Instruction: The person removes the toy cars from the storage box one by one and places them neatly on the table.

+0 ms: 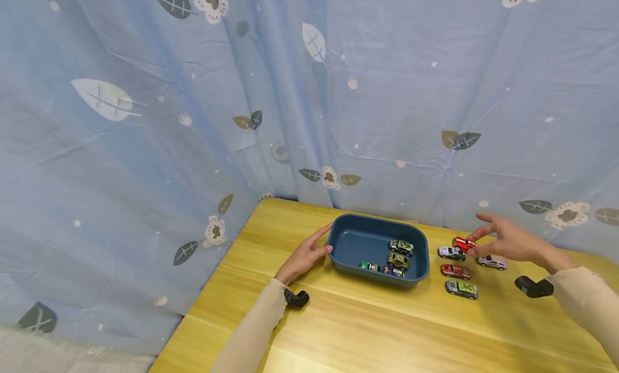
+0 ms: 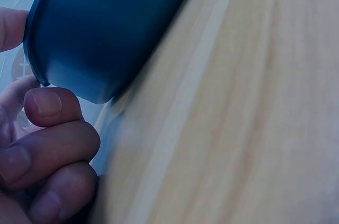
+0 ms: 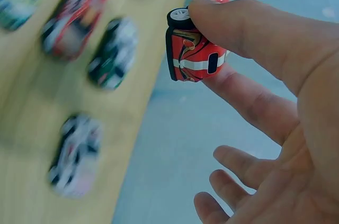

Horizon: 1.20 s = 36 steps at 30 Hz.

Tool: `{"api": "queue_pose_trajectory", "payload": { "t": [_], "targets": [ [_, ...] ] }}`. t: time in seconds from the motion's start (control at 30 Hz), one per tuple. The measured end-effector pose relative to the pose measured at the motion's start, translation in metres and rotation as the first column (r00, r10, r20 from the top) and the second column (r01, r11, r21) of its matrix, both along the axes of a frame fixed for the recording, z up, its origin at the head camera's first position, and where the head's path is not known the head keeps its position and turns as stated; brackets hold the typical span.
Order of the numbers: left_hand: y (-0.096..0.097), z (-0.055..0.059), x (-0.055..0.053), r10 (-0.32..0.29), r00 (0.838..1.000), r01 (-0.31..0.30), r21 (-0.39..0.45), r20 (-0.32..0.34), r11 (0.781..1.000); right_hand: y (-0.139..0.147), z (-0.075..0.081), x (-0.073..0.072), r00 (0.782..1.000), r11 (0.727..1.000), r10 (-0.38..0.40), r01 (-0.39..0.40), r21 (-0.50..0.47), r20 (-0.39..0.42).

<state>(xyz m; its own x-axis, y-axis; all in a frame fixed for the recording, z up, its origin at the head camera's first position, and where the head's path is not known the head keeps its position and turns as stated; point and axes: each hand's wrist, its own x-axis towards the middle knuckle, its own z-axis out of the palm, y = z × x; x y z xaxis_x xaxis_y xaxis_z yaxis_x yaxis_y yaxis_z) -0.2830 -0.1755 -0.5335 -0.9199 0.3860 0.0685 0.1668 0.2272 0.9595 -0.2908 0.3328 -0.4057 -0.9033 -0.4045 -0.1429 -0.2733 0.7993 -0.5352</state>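
My right hand pinches a red toy car between thumb and index finger; its other fingers are spread apart. In the right wrist view the car, with a white stripe and white-hubbed wheels, is tipped on end. At the left end of a dark blue plastic tub, my left hand holds the rim with thumb and index finger, the remaining fingers curled. Inside the tub lie a camouflage car, an olive car, a green car and a purple car.
Right of the tub, on the wooden table, stand a white-and-dark car, another red car, a green-and-blue car and a pale car. A patterned blue curtain hangs behind the table and along its left side.
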Motion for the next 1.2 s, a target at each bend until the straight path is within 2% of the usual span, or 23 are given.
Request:
{"api": "queue_pose_trajectory", "payload": {
  "t": [0.23,0.37,0.5,0.63,0.97,1.1,1.2],
  "targets": [
    [-0.001,0.002,-0.001,-0.003,1.0,0.003,-0.009,-0.01,1.0,0.042,-0.015,0.016,0.995,0.996,0.024,-0.015,0.089,-0.1],
    [0.0,0.001,-0.001,-0.012,1.0,0.012,-0.01,-0.005,1.0,0.058,-0.024,0.026,0.993,0.996,0.028,-0.018,0.086,-0.115],
    [0.001,0.001,-0.002,-0.023,1.0,0.023,0.0,-0.016,1.0,0.068,-0.034,0.032,0.988,0.991,0.039,-0.019,0.131,-0.151],
    [0.002,-0.001,-0.002,-0.034,0.999,0.034,-0.003,-0.011,0.999,0.073,-0.044,0.037,0.977,0.984,0.059,-0.023,0.177,-0.203],
    [0.0,-0.002,0.0,-0.02,1.0,0.02,0.004,-0.014,1.0,0.072,-0.059,0.038,0.947,0.983,0.085,-0.03,0.179,-0.311],
    [0.0,-0.002,0.0,-0.02,1.0,0.02,-0.002,-0.016,1.0,0.069,-0.062,0.038,0.941,0.981,0.083,-0.019,0.193,-0.328],
    [0.0,-0.002,-0.001,-0.021,1.0,0.021,0.0,-0.023,1.0,0.068,-0.063,0.038,0.945,0.981,0.072,-0.009,0.194,-0.318]
  ]
}}
